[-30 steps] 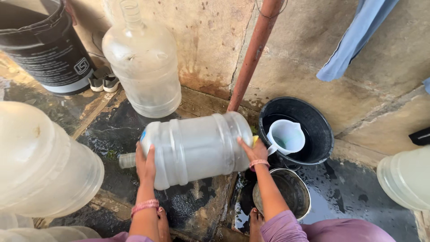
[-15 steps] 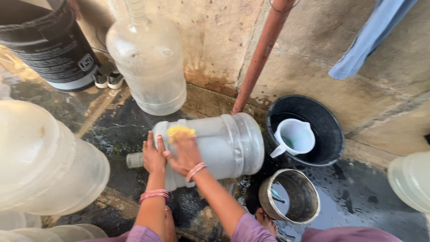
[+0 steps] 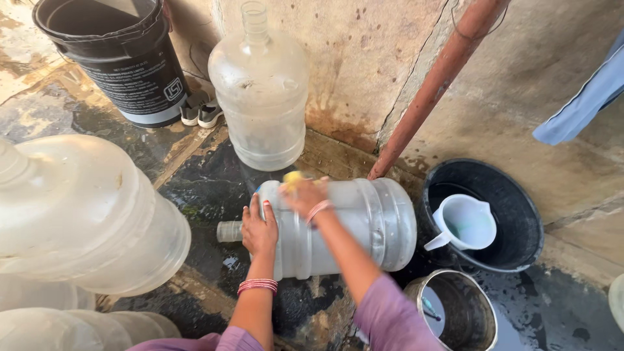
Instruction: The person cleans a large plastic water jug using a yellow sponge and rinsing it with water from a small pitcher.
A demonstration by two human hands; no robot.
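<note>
Flat, the left hand [image 3: 260,227] braces the lying jug [image 3: 344,224]; the right hand [image 3: 304,195] grips a yellow sponge [image 3: 292,177].

A rough, stained concrete wall [image 3: 390,58] backs a wet washing corner, its base darkened with brown marks. A rust-coloured pipe [image 3: 435,84] leans diagonally across the wall, meeting the floor [image 3: 201,175], which is dark, wet stone with paler patches to the pipe's left. Left of the pipe stands an upright clear water jug [image 3: 263,91], and farther left a black bucket [image 3: 120,58] with small sandals [image 3: 200,114] at its foot. Right of the pipe's base sits a black tub [image 3: 513,221] holding a pale jug [image 3: 465,224]; a steel pot [image 3: 455,312] stands below it. Blue cloth [image 3: 585,97] hangs at the wall's far right. Large clear bottles [image 3: 84,214] crowd the far left in daylight.
</note>
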